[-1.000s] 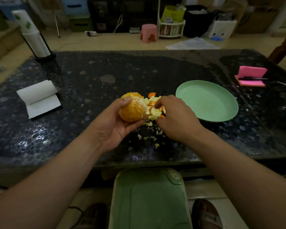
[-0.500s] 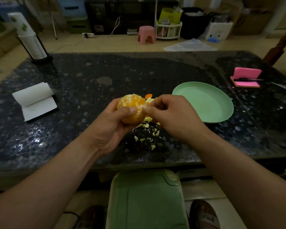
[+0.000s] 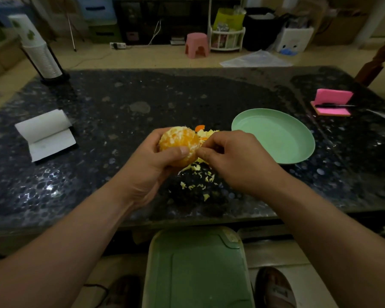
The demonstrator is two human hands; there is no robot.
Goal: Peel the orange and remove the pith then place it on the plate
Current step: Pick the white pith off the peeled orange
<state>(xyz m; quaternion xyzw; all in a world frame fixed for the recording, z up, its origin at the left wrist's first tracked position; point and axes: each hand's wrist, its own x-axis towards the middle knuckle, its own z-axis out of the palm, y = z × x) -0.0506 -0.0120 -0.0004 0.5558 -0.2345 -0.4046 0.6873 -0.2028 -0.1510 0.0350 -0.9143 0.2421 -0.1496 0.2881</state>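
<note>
Orange [image 3: 178, 143], peel off, cupped in left hand [image 3: 151, 167] left of plate [image 3: 273, 134], held above scraps [image 3: 198, 178] so pith drops there. Right hand [image 3: 233, 161] fingertips pressed together, pinching pith at orange's right side. Plate holds nothing yet.

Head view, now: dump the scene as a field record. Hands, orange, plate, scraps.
orange: mostly peeled, pale pith patches left, held above the table
left hand: grips orange from below-left, thumb across its front
right hand: pinches at orange's right side; the bit pinched is too small to tell
plate: green, on table right of the hands, orange not on it
scraps: peel and pith bits on table below and behind the hands
table: dark, speckled
task state: pith removal under way
</note>
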